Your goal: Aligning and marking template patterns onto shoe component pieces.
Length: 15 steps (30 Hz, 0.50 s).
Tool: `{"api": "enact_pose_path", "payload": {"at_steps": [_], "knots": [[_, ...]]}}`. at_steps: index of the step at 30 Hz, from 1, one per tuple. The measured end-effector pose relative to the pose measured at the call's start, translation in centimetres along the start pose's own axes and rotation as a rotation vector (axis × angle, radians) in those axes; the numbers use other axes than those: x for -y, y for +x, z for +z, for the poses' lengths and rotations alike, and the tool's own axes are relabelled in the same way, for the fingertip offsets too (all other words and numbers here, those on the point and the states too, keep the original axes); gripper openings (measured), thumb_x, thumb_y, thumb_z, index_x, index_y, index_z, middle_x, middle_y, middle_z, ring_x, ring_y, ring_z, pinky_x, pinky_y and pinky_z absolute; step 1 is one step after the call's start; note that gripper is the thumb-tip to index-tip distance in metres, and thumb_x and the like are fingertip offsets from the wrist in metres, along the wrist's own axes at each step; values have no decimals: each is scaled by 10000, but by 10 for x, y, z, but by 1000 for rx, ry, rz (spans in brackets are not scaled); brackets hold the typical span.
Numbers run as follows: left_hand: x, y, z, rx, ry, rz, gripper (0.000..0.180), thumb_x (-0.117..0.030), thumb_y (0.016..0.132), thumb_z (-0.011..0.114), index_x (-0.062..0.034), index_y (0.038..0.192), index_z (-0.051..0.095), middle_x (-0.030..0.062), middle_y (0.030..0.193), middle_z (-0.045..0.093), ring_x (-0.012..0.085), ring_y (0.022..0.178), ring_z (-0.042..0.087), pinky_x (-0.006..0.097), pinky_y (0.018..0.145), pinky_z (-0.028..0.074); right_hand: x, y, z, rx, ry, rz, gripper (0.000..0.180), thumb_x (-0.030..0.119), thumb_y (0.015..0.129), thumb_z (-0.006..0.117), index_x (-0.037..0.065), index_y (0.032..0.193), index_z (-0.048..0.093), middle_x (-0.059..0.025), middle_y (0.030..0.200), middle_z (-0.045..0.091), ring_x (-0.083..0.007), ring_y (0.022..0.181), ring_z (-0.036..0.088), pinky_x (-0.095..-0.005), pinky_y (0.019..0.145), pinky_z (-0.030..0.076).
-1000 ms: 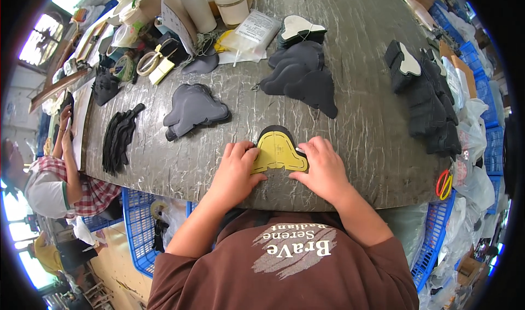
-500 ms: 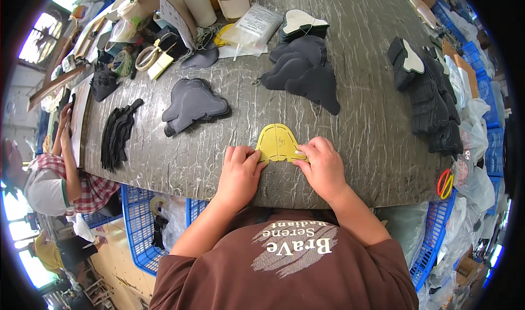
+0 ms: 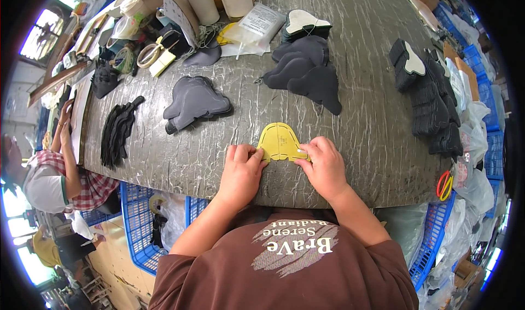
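Note:
A yellow bell-shaped pattern template [image 3: 279, 138] with dashed slots along its edges lies flat near the table's front, its rounded end pointing away from me. My left hand [image 3: 241, 171] pinches its lower left corner between thumb and fingers. The lower right corner is gripped the same way by my right hand [image 3: 324, 165]. A small white spot shows by the right fingertips; I cannot tell what it is. Whether another piece lies under the template is hidden. Beyond my left hand sits a stack of dark grey cut pieces [image 3: 197, 103].
Black strips [image 3: 121, 132] lie at the left. Fanned black pieces [image 3: 306, 69] rest at the far middle, with taller stacks [image 3: 429, 102] at the right. Red-and-yellow-handled scissors [image 3: 444, 184] sit by the right edge. Blue baskets [image 3: 139, 228] stand below the table; another person [image 3: 54, 181] works at far left.

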<state>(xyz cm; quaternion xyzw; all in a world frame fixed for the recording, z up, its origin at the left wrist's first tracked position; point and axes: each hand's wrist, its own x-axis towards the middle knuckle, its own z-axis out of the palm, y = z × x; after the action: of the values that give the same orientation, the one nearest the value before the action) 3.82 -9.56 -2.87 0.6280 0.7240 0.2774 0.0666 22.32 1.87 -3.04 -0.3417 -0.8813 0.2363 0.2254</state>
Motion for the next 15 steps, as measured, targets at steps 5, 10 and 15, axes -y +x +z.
{"api": "enact_pose_path", "payload": {"at_steps": [5,10,15], "knots": [[-5,0,1,84,84,33,329,-50,783,658,1,1106,624,140,1045,556,339,960,511,422,832,459,-2,0,1,5,-5,0,313,151,699,783,47,964,654,-79,922,556,-282,883,577,-396,728,493],[-22,-2,12,172,215,159,453,-97,765,563,0,1207,584,193,1171,540,354,1047,520,435,904,449,-2,0,1,14,1,-10,307,146,700,780,49,964,656,-81,933,565,-290,884,581,-405,728,493],[-41,-8,25,166,334,192,532,-305,842,612,-11,1282,559,268,1275,501,456,1137,507,520,941,440,-2,1,1,5,-14,-9,299,138,710,771,47,971,658,-84,930,567,-294,885,584,-411,729,495]]}}
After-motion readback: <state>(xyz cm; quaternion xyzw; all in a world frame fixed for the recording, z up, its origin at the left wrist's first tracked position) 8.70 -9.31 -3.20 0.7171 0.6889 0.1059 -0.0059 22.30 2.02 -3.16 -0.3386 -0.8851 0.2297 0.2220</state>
